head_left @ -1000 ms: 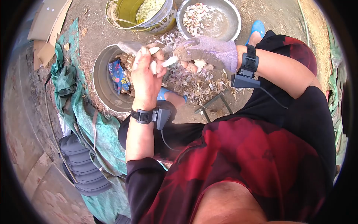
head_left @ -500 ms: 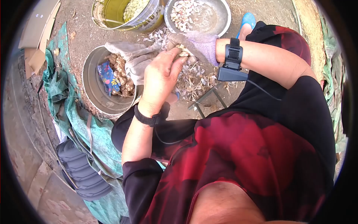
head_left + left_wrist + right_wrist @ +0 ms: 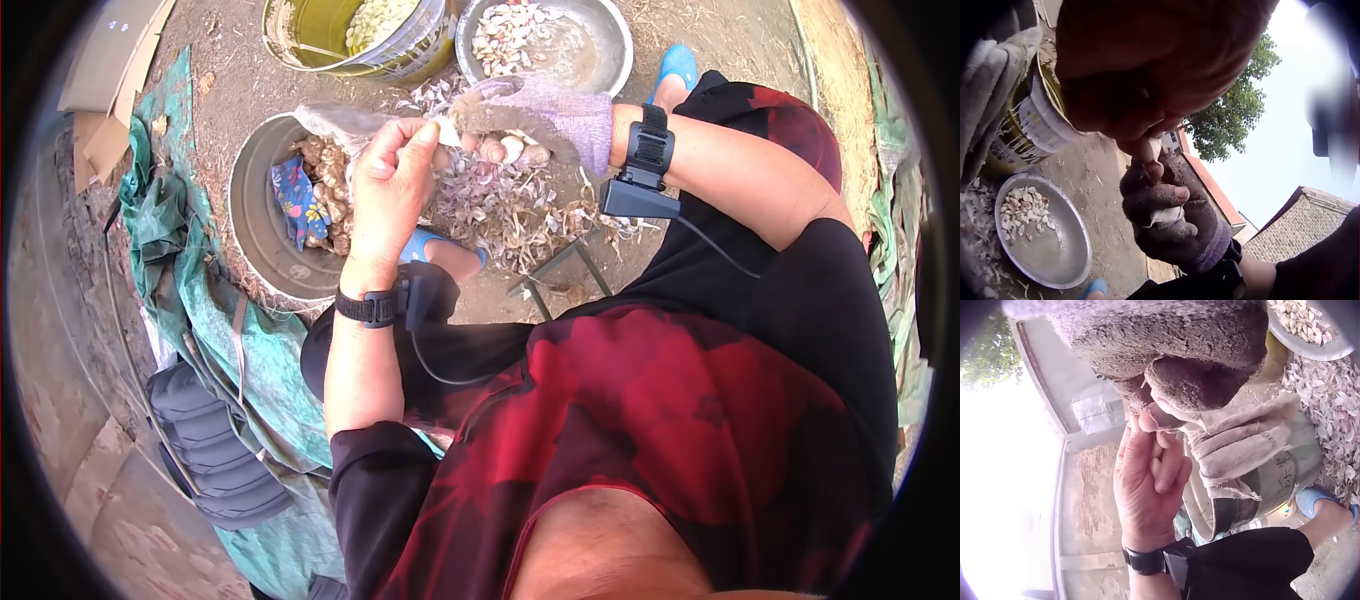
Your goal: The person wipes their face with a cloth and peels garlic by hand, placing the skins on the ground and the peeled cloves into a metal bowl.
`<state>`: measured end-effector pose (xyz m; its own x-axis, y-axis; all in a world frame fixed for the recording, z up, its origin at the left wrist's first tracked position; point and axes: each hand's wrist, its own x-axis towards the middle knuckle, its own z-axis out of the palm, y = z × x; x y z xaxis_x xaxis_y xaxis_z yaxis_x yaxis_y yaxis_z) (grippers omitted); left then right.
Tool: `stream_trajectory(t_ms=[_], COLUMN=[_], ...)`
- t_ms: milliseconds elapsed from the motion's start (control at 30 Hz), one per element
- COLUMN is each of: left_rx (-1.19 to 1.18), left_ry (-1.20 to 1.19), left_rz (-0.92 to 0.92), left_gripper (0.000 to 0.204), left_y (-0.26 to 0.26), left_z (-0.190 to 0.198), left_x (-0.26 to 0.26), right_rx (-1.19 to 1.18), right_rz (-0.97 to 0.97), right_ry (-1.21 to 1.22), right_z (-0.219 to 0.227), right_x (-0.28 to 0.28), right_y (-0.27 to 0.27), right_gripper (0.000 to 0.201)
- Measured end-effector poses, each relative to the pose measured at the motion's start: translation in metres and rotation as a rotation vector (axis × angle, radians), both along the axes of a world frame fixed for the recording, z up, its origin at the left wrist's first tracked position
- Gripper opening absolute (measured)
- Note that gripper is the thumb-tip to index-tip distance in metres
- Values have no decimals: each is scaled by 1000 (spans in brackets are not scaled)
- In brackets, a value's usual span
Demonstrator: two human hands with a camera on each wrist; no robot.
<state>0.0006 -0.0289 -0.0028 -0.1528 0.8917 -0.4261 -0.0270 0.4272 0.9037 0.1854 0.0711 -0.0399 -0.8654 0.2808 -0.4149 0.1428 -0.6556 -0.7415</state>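
Observation:
My bare left hand (image 3: 392, 182) pinches a white garlic clove (image 3: 449, 133) between thumb and forefinger. The same clove (image 3: 1154, 147) spans the fingertips of both hands in the left wrist view. Pale cloves (image 3: 1157, 455) also show inside my left hand's curled fingers in the right wrist view. My right hand (image 3: 550, 112) wears a dirt-stained purple glove, its exposed fingertips meeting the left ones at the clove. More garlic (image 3: 1167, 215) sits in its curled fingers, with papery skin around it.
Unpeeled garlic bulbs and a blue flowered cloth (image 3: 292, 200) lie in a bucket (image 3: 245, 215), a grey glove (image 3: 1241, 450) draped over its rim. Behind are a yellowish bucket (image 3: 425, 55) of peeled cloves and a metal basin (image 3: 625, 60) of cloves. Garlic skins (image 3: 510, 210) litter the ground.
My left hand, earlier apart with several white cloves showing, moved right to the garlic in the gloved hand. It has since drawn back slightly left, with a clove between the fingertips.

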Motion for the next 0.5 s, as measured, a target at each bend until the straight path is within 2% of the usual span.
stream_trajectory(t_ms=[67,200,300,367,400,467,500], left_rx=[77,58,74,213,213,430,431], left_ry=[154,32,147,468,468,754,754], left_rz=[-44,-36,7,40,40,-75,-76], left_gripper=[16,10,9,11,11,11,11], left_y=[1,1,0,-2,-1,0,0], left_z=[-2,1,-2,-11,-12,-13,-14], left_x=[2,4,8,10,11,12,12], right_rx=[52,201,95,94,94,89,85], right_rz=[4,-3,-62,-71,-79,-82,-85], right_ry=[4,-56,-12,-12,-12,-19,-25], right_z=[1,6,-1,-4,-3,1,4], right_x=[0,-2,1,0,-1,0,1], right_y=[1,3,3,2,1,-1,-1], right_gripper=[30,31,32,32,32,32,33])
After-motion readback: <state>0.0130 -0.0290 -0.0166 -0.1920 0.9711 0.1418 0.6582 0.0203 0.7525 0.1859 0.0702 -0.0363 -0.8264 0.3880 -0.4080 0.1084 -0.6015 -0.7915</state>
